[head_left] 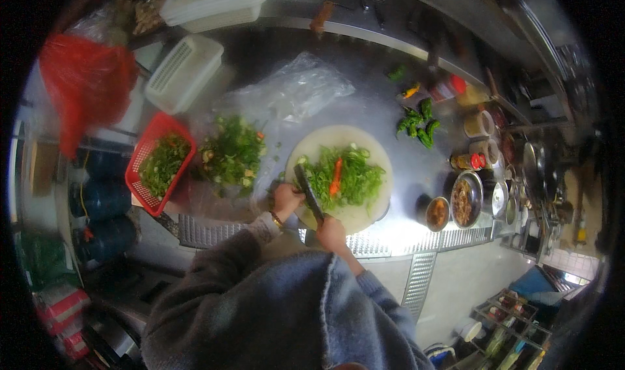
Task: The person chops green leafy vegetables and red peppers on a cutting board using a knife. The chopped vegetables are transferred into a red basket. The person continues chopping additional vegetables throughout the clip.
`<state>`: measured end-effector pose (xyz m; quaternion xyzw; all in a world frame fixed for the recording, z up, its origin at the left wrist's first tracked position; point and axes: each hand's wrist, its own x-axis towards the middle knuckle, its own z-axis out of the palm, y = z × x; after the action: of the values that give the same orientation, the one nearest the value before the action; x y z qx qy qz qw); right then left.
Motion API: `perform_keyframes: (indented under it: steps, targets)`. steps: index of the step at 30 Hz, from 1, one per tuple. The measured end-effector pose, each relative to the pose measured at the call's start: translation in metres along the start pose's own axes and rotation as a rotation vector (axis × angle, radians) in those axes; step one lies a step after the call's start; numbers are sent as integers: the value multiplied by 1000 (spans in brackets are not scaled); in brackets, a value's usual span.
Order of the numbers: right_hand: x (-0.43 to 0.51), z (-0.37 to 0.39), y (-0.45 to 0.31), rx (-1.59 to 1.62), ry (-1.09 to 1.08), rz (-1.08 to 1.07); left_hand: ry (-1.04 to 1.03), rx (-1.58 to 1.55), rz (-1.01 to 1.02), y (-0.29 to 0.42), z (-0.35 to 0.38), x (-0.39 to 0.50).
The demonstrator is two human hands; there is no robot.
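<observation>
On the stainless steel counter lies a round white cutting board (337,131). A heap of sliced green vegetables (361,177) covers its middle, with a red-orange pepper (336,177) on top. My right hand (332,233) grips the handle of a dark-bladed kitchen knife (308,191), its blade slanting up and left across the board's left part. My left hand (287,200) is at the board's left edge, its curled fingers close beside the blade. Whether they hold something is hidden. A pile of chopped greens (234,155) sits left of the board.
A red plastic basket (131,174) of greens stands at the left. Behind are a clear plastic bag (307,86) and a white basket (183,74). Green peppers (421,123), a metal bowl (481,199) of food and a smaller cup (438,213) sit at the right.
</observation>
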<state>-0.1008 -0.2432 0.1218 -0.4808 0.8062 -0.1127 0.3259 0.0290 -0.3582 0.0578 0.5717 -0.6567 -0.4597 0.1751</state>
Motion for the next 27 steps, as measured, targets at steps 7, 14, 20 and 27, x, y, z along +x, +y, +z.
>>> perform_keyframes:
  steps: [7, 14, 20, 27]
  targets:
    - [4, 15, 14, 73, 14, -1, -28, -98, -79, 1, 0, -2]
    - [14, 5, 25, 179, 67, 8, -27, -5, 10, 11, -5, 1]
    - [-1, 3, 5, 33, 75, 34, -56, -77, 3, 4, -2, 2]
    - [-1, -3, -7, 3, 18, 90, -45, -79, -3, 8, -4, 0]
